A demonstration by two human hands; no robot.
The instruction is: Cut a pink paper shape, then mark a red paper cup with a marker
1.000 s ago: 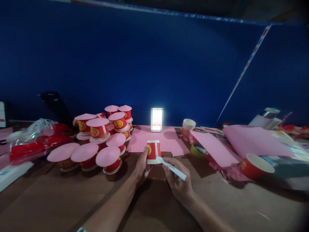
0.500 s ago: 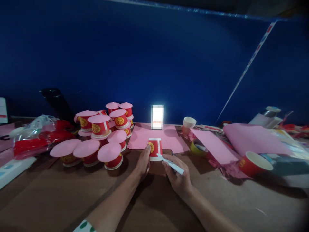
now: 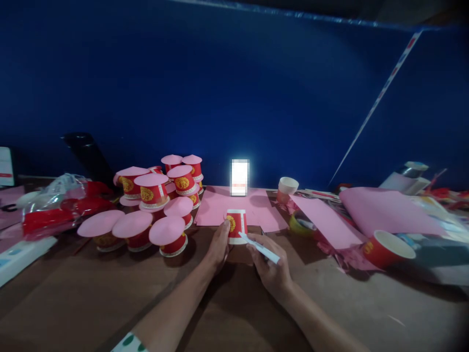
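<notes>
A red paper cup [image 3: 236, 226] with a gold emblem and a white strip down its side stands rim down in front of me. My left hand [image 3: 220, 242] is closed on the cup's left side, thumb along the wall. In my right hand [image 3: 273, 264] is a slim white pen [image 3: 263, 249], pinched between the fingers. Its tip meets or nearly meets the lower right of the cup. Behind the cup lie pink paper sheets [image 3: 212, 205]. Left of my hands are several red cups with pink cone tops [image 3: 167, 231], some of them stacked.
Behind the sheets stands a bright blurred screen [image 3: 239, 178] against a blue wall. On the right are a white cup [image 3: 287, 186], pink paper [image 3: 326, 222] and a tipped red cup [image 3: 388, 249]. At the left lie plastic bags [image 3: 54, 210] and a power strip [image 3: 27, 259].
The whole view has shifted very slightly. Both hands, the cup and the pen keep nearly the same positions relative to one another.
</notes>
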